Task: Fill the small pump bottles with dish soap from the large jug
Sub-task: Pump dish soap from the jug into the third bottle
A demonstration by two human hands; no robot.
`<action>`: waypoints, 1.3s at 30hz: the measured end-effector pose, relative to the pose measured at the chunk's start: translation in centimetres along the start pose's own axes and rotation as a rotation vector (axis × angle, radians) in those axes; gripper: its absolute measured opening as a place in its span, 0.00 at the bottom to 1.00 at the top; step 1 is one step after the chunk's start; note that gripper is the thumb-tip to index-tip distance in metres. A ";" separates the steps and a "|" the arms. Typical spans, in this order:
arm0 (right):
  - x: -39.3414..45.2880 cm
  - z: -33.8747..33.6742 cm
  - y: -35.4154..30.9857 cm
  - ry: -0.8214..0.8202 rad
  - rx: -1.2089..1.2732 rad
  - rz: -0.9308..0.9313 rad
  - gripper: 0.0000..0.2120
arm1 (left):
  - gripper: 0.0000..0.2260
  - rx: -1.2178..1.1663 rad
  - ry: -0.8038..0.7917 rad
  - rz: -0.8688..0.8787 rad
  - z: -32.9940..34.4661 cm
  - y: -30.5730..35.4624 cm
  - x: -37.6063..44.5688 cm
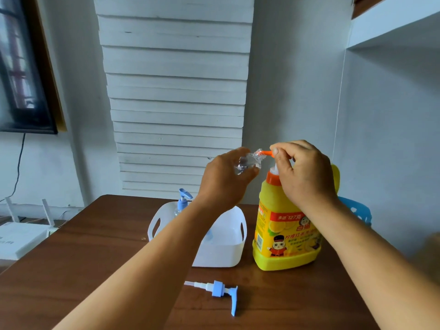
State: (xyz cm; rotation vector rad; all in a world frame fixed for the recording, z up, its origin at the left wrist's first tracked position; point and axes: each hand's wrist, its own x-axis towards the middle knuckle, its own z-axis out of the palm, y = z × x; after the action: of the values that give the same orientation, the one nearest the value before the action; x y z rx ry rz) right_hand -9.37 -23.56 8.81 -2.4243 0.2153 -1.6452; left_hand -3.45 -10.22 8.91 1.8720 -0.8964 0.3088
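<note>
The left hand [223, 179] grips a small clear bottle [247, 163], fingers and thumb wrapped around its body, and holds it tilted in the air with its open neck pointing right toward the orange pump spout [266, 153] of the yellow dish soap jug [283, 234]. The bottle's mouth sits right at the tip of the spout. The right hand [302, 172] rests on top of the jug's pump head, fingers curled over it, hiding most of the pump. The jug stands upright on the brown wooden table [83, 246], just to the right of a white plastic basket [221, 253]. Inside the basket, at its back left, stands another clear bottle with a blue pump [183, 201] fitted. A loose blue pump head [219, 290] with its white tube lies flat on the table in front of the basket, apart from both hands.
</note>
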 end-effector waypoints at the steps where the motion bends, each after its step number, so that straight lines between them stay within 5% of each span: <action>1: -0.1 0.0 0.1 0.009 -0.004 -0.001 0.11 | 0.16 0.000 0.001 0.000 0.1 0.0 0.0; 39: -1.1 0.5 0.2 0.047 -0.034 -0.002 0.13 | 0.18 -0.040 -0.005 -0.005 0.1 -0.2 0.0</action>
State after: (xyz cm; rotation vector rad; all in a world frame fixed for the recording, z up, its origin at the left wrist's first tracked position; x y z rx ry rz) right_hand -9.31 -23.46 7.62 -2.4131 0.2498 -1.7138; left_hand -3.34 -10.22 8.73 1.8389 -0.8947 0.2810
